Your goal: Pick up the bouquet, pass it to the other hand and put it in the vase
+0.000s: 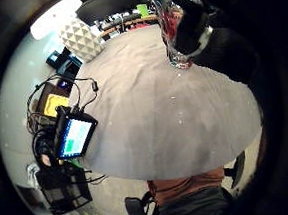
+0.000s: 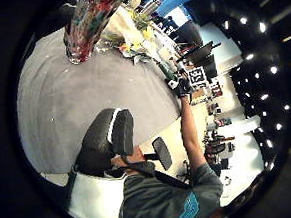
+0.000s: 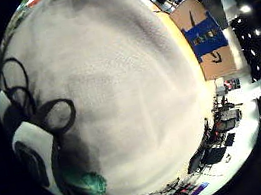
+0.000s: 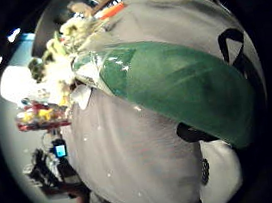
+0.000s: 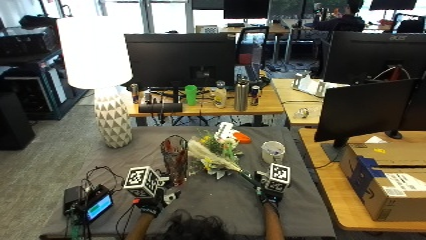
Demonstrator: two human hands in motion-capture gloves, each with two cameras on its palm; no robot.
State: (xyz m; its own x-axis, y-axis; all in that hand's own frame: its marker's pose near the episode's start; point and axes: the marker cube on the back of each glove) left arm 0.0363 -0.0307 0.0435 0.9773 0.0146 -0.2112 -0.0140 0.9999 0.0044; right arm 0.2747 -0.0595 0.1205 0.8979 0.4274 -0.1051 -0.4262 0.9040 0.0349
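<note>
Right hand (image 5: pixel 269 194) grips the stem end of one bouquet (image 5: pixel 214 152), which lies on the grey worktop (image 5: pixel 219 200) just beside one glass vase (image 5: pixel 174 159). Left hand (image 5: pixel 150 201) grip: cannot tell. One white cup (image 5: pixel 273 151) stands near.

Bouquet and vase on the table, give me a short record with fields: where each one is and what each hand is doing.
bouquet: lying on the grey table, blooms toward the vase, stem end at the right hand
vase: upright, nothing in it, left of the bouquet
right hand: at the green-wrapped stem end; grip not visible
left hand: near the vase base, holding nothing visible
lamp: stands at the table's far left corner
cup: white, right of the bouquet
</note>
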